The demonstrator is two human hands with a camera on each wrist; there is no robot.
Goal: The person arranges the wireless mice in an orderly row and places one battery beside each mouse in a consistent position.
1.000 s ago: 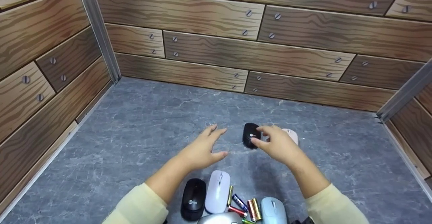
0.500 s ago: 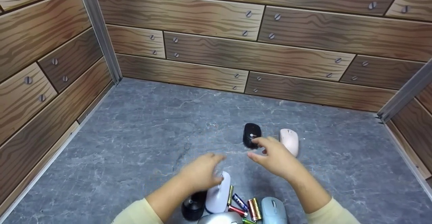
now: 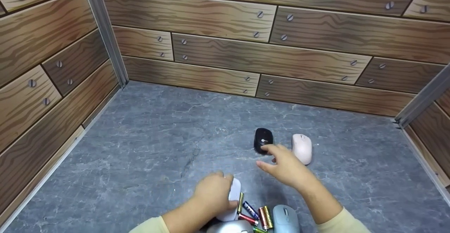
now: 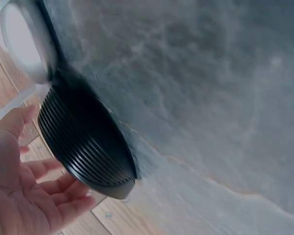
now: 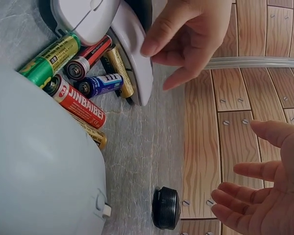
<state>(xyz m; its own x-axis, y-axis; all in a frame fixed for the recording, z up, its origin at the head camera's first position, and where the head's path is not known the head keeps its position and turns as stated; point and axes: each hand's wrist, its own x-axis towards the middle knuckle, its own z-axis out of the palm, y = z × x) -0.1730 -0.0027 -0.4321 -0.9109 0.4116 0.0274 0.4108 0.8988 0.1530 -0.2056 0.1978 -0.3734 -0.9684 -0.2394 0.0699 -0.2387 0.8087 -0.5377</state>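
My left hand hovers over the lavender-white mouse, fingers bent loosely and apart from it in the right wrist view. A black mouse lies beside the lavender one, mostly covered by that hand in the head view; in the left wrist view the spread fingers are close to its ribbed side. My right hand hangs relaxed above the floor, thumb and fingers apart, holding nothing. Just beyond its fingertips sits another black mouse. A pale pink mouse stands to the right of that hand.
Several batteries lie loose at the front, between the lavender mouse and a light blue mouse. A silver mouse is cut off by the lower edge. Wood-patterned walls enclose the grey marbled surface.
My left hand has come down and back toward the lavender and front black mice. The right hand has drawn back slightly from the far black mouse, uncovering the pink one.
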